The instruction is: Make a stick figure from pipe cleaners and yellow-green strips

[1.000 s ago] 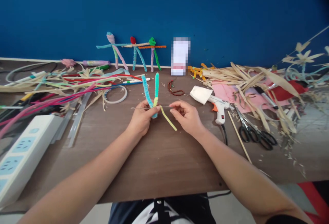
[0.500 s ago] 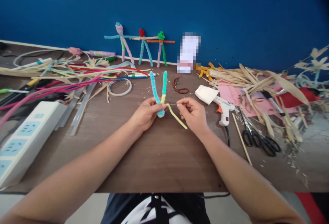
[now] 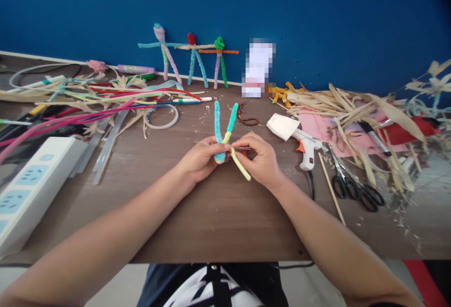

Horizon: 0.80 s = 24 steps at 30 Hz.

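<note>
- We hold a fuzzy stick shape (image 3: pixel 218 130) just above the tabletop (image 3: pixel 218 224), near its middle, with two prongs pointing up in a V.
- Its left prong is light blue and ribbed like a wound coil, and it ends in a rounded bend below our thumb.
- Its other prong is turquoise green at the top and pale yellow lower down, leaning to the right.
- A loose yellow strip (image 3: pixel 241 166) slants down from the join, and a thin wire (image 3: pixel 201 143) crosses there, sticking out on both sides.
- Our left hand (image 3: pixel 199 160) is clamped on the stick shape at its lower part, the thumb lying across the front.
- Our right hand (image 3: pixel 261 160) has its thumb and fingertips together on the yellow strip; whether they also grip the wire, we cannot tell.
- Half a second ago our right hand pinched the wire further out; now it is right beside the left.
- Since then the green prong has tipped further right and the blue one stands straighter.
- The white panel (image 3: pixel 259 65) by the wall is blurred into blocks, so we cannot read it.
</note>
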Each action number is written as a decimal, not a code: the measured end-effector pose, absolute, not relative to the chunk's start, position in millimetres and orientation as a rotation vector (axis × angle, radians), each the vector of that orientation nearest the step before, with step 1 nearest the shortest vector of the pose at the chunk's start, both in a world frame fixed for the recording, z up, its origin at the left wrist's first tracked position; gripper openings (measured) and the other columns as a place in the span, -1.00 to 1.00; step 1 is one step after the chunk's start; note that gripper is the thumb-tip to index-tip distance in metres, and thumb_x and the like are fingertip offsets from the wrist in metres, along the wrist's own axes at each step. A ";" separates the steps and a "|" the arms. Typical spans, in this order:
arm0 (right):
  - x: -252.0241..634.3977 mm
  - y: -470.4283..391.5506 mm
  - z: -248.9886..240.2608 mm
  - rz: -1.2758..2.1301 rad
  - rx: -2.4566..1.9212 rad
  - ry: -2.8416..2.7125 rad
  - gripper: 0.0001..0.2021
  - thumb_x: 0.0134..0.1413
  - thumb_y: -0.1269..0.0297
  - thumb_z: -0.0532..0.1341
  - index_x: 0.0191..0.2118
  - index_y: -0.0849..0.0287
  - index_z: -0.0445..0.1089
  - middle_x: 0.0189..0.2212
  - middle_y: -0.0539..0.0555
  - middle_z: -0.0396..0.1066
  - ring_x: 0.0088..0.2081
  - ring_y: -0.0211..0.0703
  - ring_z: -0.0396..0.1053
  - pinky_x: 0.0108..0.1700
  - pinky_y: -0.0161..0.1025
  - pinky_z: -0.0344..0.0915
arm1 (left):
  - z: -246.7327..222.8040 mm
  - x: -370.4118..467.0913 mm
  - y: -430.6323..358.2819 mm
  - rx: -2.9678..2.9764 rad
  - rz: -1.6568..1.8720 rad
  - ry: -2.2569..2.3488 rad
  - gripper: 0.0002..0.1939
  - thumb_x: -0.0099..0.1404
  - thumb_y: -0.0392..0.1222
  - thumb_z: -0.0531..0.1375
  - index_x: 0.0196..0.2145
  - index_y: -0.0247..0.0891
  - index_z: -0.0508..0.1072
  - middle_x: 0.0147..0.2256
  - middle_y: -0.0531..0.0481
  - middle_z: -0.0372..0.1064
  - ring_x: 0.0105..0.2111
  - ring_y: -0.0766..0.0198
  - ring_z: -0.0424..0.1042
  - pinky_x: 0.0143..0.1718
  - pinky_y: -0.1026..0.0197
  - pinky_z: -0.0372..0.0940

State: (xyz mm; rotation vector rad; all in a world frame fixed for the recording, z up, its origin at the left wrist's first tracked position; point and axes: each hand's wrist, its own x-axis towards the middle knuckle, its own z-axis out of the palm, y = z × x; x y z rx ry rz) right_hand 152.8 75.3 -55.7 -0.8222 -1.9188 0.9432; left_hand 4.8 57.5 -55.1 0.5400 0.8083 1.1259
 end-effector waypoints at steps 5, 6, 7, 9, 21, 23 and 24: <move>154.5 77.9 -58.4 0.996 -0.911 -1.866 -0.91 -0.09 0.29 0.17 -0.41 0.19 0.35 -0.45 0.01 0.25 -0.48 -0.32 0.23 -0.47 -0.35 0.21 | -57.1 5.9 56.9 0.701 1.218 0.961 -0.84 -0.15 -0.34 0.28 -0.55 -0.33 0.36 -0.63 0.12 0.28 -0.64 0.49 0.22 -0.62 0.41 0.10; 154.5 78.2 -58.7 1.005 -0.924 -1.859 -0.91 -0.10 0.29 0.18 -0.43 0.19 0.35 -0.47 0.01 0.25 -0.48 -0.32 0.23 -0.48 -0.36 0.20 | -57.3 6.1 56.7 0.742 1.235 1.000 -0.84 -0.15 -0.33 0.28 -0.55 -0.32 0.36 -0.63 0.13 0.28 -0.65 0.49 0.21 -0.63 0.41 0.09; 154.3 78.5 -58.8 1.013 -0.932 -1.853 -0.90 -0.11 0.28 0.19 -0.45 0.20 0.35 -0.48 0.00 0.24 -0.49 -0.32 0.23 -0.48 -0.36 0.20 | -57.5 6.3 56.5 0.780 1.251 1.030 -0.83 -0.15 -0.32 0.28 -0.54 -0.31 0.37 -0.62 0.13 0.28 -0.65 0.49 0.21 -0.63 0.40 0.09; 153.3 79.0 -58.9 1.029 -0.946 -1.834 -0.90 -0.13 0.28 0.20 -0.48 0.20 0.34 -0.51 -0.01 0.24 -0.50 -0.33 0.22 -0.49 -0.36 0.19 | -57.9 6.9 56.2 0.847 1.288 1.073 -0.84 -0.15 -0.32 0.28 -0.53 -0.29 0.37 -0.60 0.14 0.29 -0.64 0.48 0.21 -0.61 0.40 0.11; 151.7 83.4 -55.0 1.409 -1.088 -1.596 -0.79 -0.17 0.21 0.21 -0.62 0.25 0.29 -0.73 -0.09 0.18 -0.67 -0.41 0.09 -0.61 -0.39 0.05 | -55.0 1.7 54.6 1.414 1.329 1.274 -0.92 -0.07 -0.34 0.22 -0.54 -0.26 0.37 -0.55 0.09 0.29 -0.51 0.38 0.24 -0.41 0.33 0.16; 153.5 84.1 -55.0 1.486 -1.085 -1.550 -0.74 -0.14 0.18 0.18 -0.64 0.25 0.27 -0.73 -0.08 0.18 -0.69 -0.43 0.08 -0.63 -0.40 0.03 | -55.7 2.1 53.5 1.432 1.325 1.292 -0.92 -0.08 -0.33 0.23 -0.54 -0.26 0.38 -0.54 0.07 0.31 -0.48 0.35 0.26 -0.37 0.30 0.16; 154.2 84.7 -55.2 1.520 -1.085 -1.525 -0.73 -0.13 0.17 0.17 -0.65 0.25 0.27 -0.73 -0.08 0.20 -0.69 -0.44 0.08 -0.64 -0.41 0.02 | -55.8 2.6 52.8 1.430 1.327 1.291 -0.92 -0.09 -0.32 0.23 -0.54 -0.26 0.39 -0.53 0.06 0.31 -0.47 0.34 0.26 -0.35 0.29 0.16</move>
